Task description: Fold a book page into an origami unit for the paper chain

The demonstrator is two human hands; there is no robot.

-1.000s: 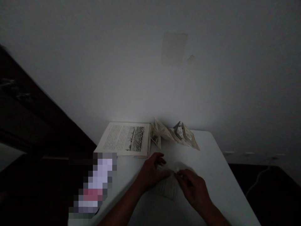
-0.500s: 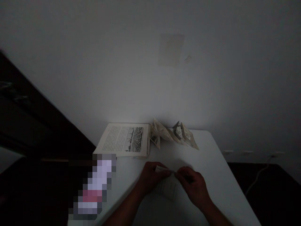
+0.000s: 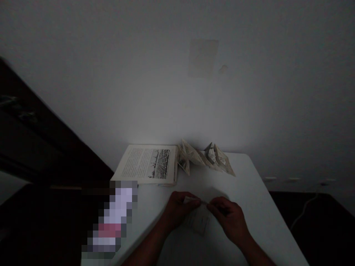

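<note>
Two bare hands meet over a white table with rounded corners (image 3: pixel 256 207), and between them I see a small, pale, folded sheet of printed paper (image 3: pixel 200 223). The left hand (image 3: pixel 179 210) pinches the upper edge of this sheet, with the thumb on the near side and the fingers curled behind it. The right hand (image 3: pixel 229 218) has its thumb and index finger pressed together at the upper right part of the same sheet, so the two grips are near each other but apart. The lower part of the sheet hangs toward the near side of the table; whether it touches the surface, I cannot tell in such weak light.

Beyond the hands, close to the plain grey-looking wall (image 3: pixel 111 74), lies a book with yellowish pages (image 3: pixel 138 162), which shows printed text and one black-and-white picture. Just to the right of it are several pointed shapes folded from printed paper (image 3: pixel 192 155), in an uneven row. At the left edge of the table, a blurred lilac and pink object (image 3: pixel 118 210) is not possible to recognise. Low on the wall, at the right, a thin pale cable (image 3: pixel 303 210) hangs from a socket.
</note>
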